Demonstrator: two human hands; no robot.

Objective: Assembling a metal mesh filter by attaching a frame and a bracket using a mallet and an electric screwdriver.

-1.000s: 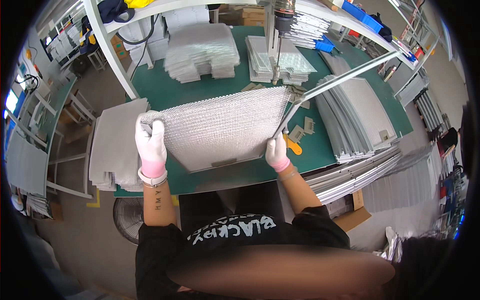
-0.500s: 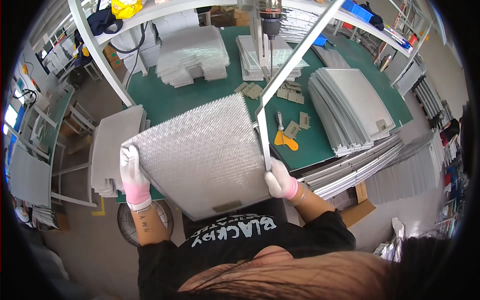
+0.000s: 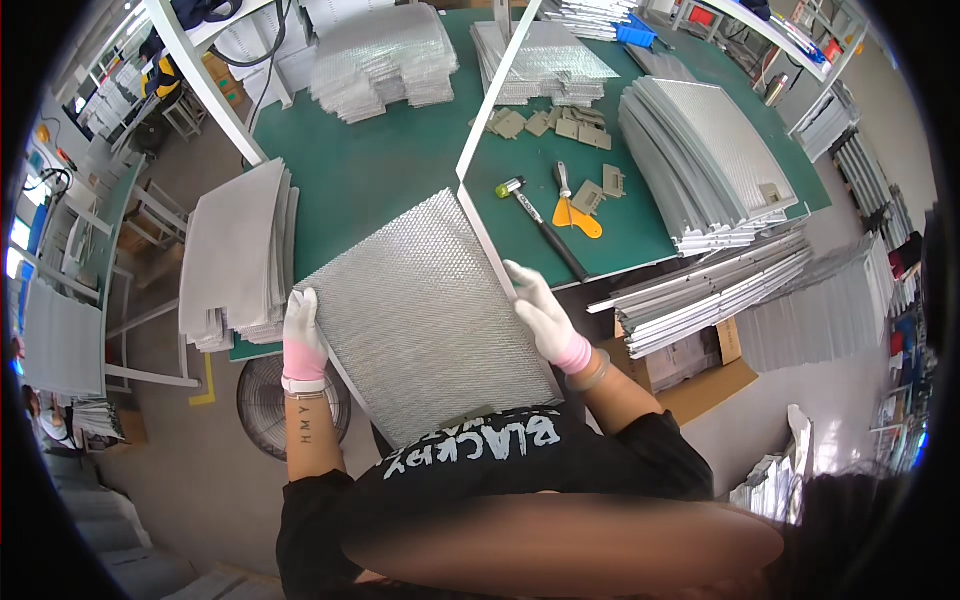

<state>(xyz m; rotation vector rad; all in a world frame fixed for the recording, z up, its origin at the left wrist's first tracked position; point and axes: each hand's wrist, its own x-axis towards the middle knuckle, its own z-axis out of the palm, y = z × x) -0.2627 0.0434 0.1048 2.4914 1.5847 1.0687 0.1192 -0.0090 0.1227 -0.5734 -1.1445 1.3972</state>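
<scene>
In front of my body a silver mesh filter panel (image 3: 420, 310) is held tilted, its near edge against my black shirt. My left hand (image 3: 303, 325), in a white and pink glove, is closed on its left edge. A pale metal frame strip (image 3: 486, 232) lies along the panel's right edge, bends at the far corner and sticks out away from me over the table. My right hand (image 3: 545, 318), gloved alike, holds the strip and panel edge from the right side; its thumb is partly hidden. A hammer (image 3: 540, 230) lies on the table just beyond.
The green table (image 3: 360, 180) carries stacked mesh panels (image 3: 385, 60), framed panels (image 3: 700, 160) and grey sheets (image 3: 235, 250). A putty knife (image 3: 563, 183), a yellow scraper (image 3: 578, 219) and several beige plates (image 3: 590, 198) lie there. Metal strips (image 3: 710, 290) sit at right, above a cardboard box (image 3: 705, 390). A floor fan (image 3: 260, 400) stands below left.
The panel has turned and come lower and closer to my body. My right hand has moved up along the strip, its fingers straighter. The hammer, hidden before, now shows.
</scene>
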